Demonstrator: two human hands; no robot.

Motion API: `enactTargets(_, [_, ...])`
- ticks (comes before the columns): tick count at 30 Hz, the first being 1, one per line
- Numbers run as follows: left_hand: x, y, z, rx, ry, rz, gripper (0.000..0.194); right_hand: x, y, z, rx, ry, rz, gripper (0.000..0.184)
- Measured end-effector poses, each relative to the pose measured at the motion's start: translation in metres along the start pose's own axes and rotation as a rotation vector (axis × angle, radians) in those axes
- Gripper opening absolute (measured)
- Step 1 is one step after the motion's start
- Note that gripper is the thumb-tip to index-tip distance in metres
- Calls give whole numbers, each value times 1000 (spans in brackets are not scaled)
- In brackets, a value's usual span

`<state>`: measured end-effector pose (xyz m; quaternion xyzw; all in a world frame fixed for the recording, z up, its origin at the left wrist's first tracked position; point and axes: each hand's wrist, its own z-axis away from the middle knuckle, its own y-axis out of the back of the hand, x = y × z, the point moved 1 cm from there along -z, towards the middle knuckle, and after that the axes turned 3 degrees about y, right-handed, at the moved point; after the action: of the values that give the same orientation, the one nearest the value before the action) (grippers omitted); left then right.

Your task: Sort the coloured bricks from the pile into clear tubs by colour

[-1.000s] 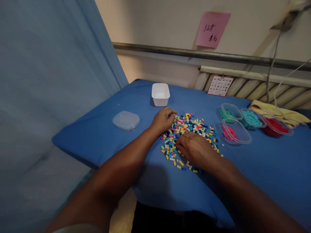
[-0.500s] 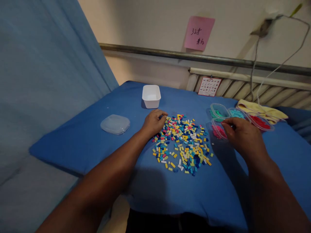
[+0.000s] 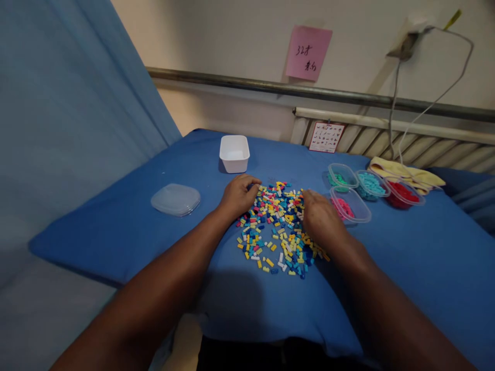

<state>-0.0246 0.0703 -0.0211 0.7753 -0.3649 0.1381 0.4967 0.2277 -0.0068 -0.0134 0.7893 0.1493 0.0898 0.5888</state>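
A loose pile of small toy building bricks [image 3: 284, 208] in yellow, blue, white, pink and other colours spreads over the blue cloth. My left hand [image 3: 240, 196] rests at the pile's left upper edge, fingers curled and thumb close to the forefinger; whatever is between them is too small to make out. At the pile's right side, my right hand [image 3: 324, 217] points down among the bricks, its fingertips mostly hidden behind the back of the hand. Just right of it stands a clear tub with pink bricks [image 3: 343, 207]. Behind that is a tub of green bricks [image 3: 338, 180].
Clear tubs of turquoise bricks [image 3: 371, 183] and red bricks [image 3: 402, 192] stand farther right, near a yellow cloth [image 3: 417, 178] and a cable. A white tub [image 3: 234, 154] is at the back. Stacked clear lids [image 3: 176, 200] lie left. A radiator [image 3: 367, 135] lines the wall.
My right hand has moved left from above the pink-brick tub to the right side of the pile. My left hand stays at the pile's edge. The view has shifted slightly.
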Motion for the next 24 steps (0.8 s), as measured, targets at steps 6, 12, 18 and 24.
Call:
enactTargets(6, [-1, -2, 0, -4, 4, 9, 21, 9, 3, -6, -175, -21, -2, 39])
enactTargets(12, [1, 0, 1, -1, 2, 15, 20, 16, 0, -4, -82, -28, -76, 55])
enactTargets(18, [2, 0, 2, 10, 5, 18, 19, 13, -4, 0, 119, 57, -329, 50])
enactTargets(24, [2, -2, 3, 29, -29, 26, 18, 3, 5, 10, 200, 125, -533, 52])
